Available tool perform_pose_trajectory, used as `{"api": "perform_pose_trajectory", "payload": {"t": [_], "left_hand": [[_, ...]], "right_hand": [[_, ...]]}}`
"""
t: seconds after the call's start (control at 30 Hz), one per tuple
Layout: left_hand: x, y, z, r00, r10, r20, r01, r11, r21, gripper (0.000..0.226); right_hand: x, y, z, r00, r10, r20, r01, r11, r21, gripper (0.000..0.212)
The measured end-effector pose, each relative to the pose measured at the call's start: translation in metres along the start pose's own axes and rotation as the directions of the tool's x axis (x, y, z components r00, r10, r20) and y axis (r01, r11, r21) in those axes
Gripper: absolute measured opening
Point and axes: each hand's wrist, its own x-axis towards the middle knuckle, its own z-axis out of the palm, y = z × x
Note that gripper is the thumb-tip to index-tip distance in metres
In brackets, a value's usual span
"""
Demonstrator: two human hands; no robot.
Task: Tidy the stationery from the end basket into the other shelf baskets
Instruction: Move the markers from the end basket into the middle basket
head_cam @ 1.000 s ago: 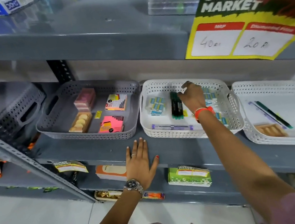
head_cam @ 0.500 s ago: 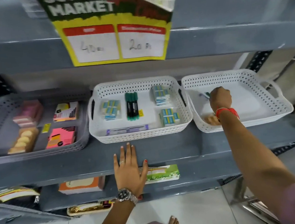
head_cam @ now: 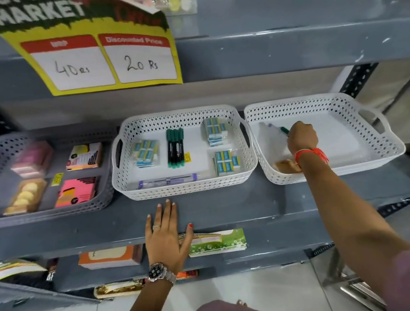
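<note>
Three baskets stand in a row on the grey shelf. Inside the white end basket on the right, my right hand is closed around a green marker, whose tip sticks out to the left. A clear pen pack and a tan packet also lie in that basket. The white middle basket holds several green markers, eraser packs and a purple pen case. My left hand rests flat on the shelf front, fingers spread.
The grey left basket holds sticky-note pads and tan and pink packets. A yellow price sign hangs from the shelf above. Boxes lie on the lower shelf. Tiled floor is below, with a metal rack at the right.
My right hand left the middle basket, reached into the right end basket and closed on a green marker. The view swung right. My left hand stayed flat on the shelf.
</note>
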Motion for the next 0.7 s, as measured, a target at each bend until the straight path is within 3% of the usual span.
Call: {"api": "perform_pose_trajectory", "payload": {"t": [0.1,0.23,0.33,0.43,0.53,0.7], "left_hand": [[-0.001,-0.01,-0.003,0.999,0.037,-0.001,-0.037,0.999,0.016,0.076],[-0.002,-0.039,-0.009,0.998,-0.052,-0.034,0.052,0.999,0.003,0.078],[-0.002,-0.064,-0.013,0.991,-0.119,-0.062,0.119,0.993,-0.005,0.082],[-0.001,-0.084,-0.019,0.984,-0.159,-0.084,0.158,0.987,-0.012,0.076],[-0.002,-0.096,-0.022,0.984,-0.164,-0.072,0.164,0.986,-0.007,0.075],[-0.002,-0.095,-0.021,0.985,-0.167,-0.051,0.166,0.986,-0.034,0.08]], "right_hand": [[-0.002,-0.019,-0.013,0.985,-0.084,-0.148,0.087,0.996,0.016,0.02],[-0.022,-0.069,-0.027,0.906,-0.352,-0.233,0.369,0.929,0.031,0.024],[-0.057,-0.111,-0.019,0.84,-0.536,-0.084,0.543,0.829,0.137,0.021],[-0.096,-0.146,0.007,0.75,-0.633,0.194,0.595,0.773,0.22,0.019],[-0.122,-0.166,0.038,0.683,-0.636,0.359,0.595,0.77,0.233,0.02],[-0.143,-0.179,0.063,0.653,-0.607,0.453,0.602,0.779,0.176,0.024]]}}
